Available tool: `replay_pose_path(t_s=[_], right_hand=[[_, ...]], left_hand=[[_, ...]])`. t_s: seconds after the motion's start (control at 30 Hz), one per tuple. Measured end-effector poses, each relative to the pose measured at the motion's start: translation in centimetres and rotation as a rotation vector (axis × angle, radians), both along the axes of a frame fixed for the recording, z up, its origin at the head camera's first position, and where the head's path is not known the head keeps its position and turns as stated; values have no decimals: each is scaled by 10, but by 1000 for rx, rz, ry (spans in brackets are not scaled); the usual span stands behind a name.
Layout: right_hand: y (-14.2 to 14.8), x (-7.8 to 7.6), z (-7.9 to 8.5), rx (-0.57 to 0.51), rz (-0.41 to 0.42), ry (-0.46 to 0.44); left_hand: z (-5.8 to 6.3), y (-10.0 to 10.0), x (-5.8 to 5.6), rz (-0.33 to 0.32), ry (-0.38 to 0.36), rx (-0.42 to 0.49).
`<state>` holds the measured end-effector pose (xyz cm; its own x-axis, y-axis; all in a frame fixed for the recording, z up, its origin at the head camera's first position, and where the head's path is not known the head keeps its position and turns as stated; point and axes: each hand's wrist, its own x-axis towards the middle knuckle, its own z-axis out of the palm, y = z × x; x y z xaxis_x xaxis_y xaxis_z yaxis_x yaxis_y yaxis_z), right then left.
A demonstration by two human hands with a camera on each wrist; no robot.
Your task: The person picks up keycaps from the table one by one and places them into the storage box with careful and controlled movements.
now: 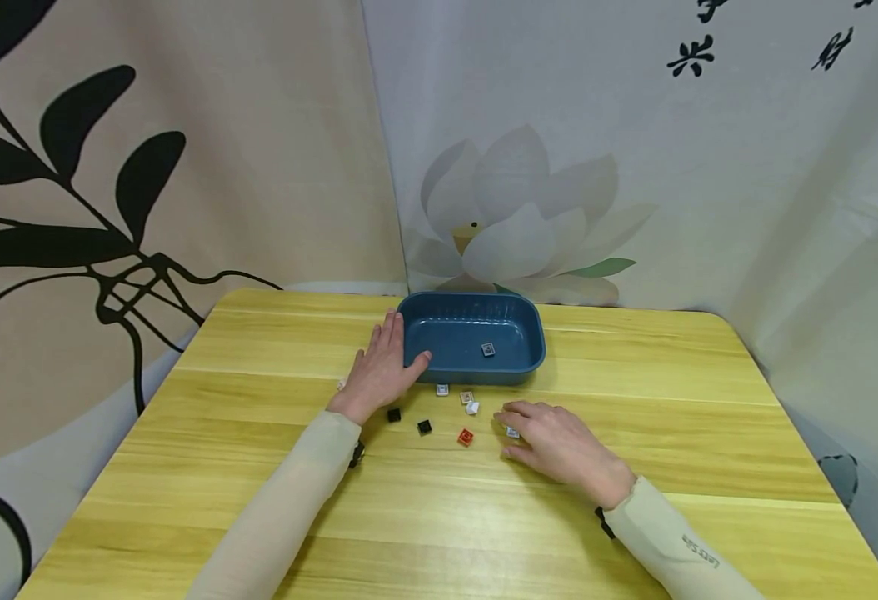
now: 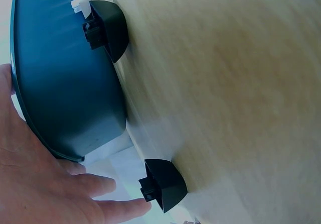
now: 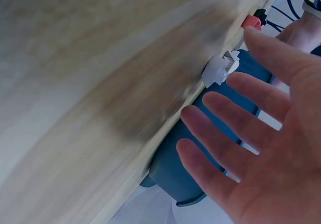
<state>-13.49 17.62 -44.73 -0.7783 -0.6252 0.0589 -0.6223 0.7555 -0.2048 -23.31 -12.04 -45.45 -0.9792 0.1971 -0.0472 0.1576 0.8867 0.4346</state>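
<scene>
Grey keycap [image 1: 488,350] inside blue basin [image 1: 476,377]

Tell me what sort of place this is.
Probably an indoor corner set up for tabletop work: a wooden table, bearing a blue tray and small keycap-like pieces, stands before printed fabric hangings.

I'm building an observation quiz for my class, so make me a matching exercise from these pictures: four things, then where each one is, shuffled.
Things
1. left hand
2. right hand
3. red keycap
4. grey keycap

Places
A. inside the blue tray
B. on the table, between the hands
C. at the tray's left end
D. fingers beside a pale keycap

Pairs: 1-C, 2-D, 3-B, 4-A
</scene>
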Motion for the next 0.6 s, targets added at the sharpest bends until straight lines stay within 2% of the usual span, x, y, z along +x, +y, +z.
replay_pose_path(t_s=[0.27,0.6], right_hand=[[-1,1,0,36,-12,5],[-3,-1,-4,66,3,117]], left_hand=[[0,0,0,2,1,3],[0,0,0,2,-6,2]])
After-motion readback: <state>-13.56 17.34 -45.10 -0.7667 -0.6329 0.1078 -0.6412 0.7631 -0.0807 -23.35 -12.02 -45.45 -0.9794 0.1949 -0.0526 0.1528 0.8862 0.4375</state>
